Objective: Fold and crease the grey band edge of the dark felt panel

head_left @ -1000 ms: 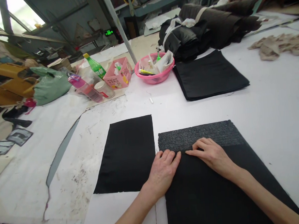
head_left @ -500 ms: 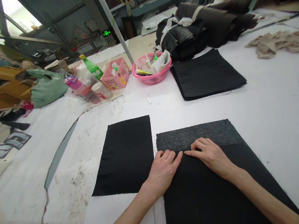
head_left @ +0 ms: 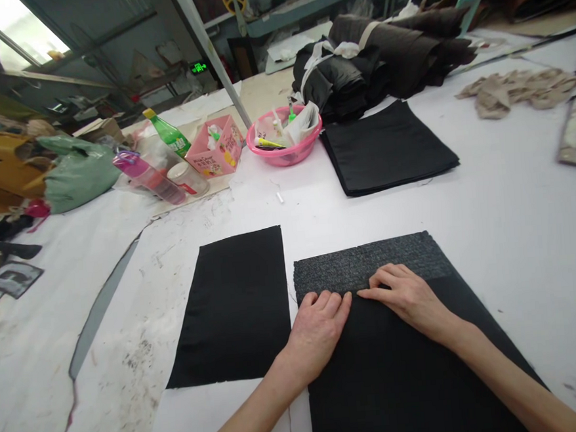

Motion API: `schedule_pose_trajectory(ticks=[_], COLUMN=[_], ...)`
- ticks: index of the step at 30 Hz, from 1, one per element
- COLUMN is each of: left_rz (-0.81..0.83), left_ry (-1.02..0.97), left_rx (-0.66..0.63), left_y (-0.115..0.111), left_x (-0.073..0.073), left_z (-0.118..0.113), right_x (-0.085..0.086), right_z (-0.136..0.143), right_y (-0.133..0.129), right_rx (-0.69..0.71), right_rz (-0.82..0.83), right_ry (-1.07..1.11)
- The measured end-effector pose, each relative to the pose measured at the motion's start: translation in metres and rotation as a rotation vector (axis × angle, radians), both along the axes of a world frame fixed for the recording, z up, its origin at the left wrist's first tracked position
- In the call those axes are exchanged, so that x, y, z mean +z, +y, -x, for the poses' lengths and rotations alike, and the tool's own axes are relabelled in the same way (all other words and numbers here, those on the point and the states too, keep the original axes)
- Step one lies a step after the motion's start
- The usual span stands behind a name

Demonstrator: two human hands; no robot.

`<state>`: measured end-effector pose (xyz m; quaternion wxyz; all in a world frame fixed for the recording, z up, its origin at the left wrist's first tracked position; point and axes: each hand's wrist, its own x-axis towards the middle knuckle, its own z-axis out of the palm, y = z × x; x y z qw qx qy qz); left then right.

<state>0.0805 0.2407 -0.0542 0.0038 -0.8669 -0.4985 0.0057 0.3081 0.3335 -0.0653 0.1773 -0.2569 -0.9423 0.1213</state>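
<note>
Pressing the lower edge of the flecked dark-grey strip (head_left: 360, 263), bare left hand (head_left: 318, 332) is resting fingertips-down, right hand (head_left: 407, 300) is touching just beside it with thumb and fingers bent. Can't tell if either is pinching cloth. Strip is lying along the far end of the large black fabric panel (head_left: 402, 372), on the white-covered table (head_left: 491, 234). Smaller black fabric rectangle (head_left: 235, 305) is lying left of it; black sheet stack (head_left: 391, 146) is sitting beyond. Labels: pink cardboard box (head_left: 217, 147) is showing dark lettering, too small to read surely; green plastic bottle (head_left: 168, 135) is carrying white characters, illegible; green lit sign (head_left: 199, 67) is showing an arrow.
</note>
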Motion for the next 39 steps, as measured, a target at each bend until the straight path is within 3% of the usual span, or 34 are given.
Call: schedule_pose_trajectory(ticks=[39], left_rz=[0.043], left_ry=[-0.019], left_rx=[-0.062], left_y=[0.019], left_x=[0.004], left_z=[-0.03], right_x=[0.005], right_z=[-0.036], right_y=[0.003], right_rx=[-0.047], right_rz=[0.024], right_ry=[-0.064])
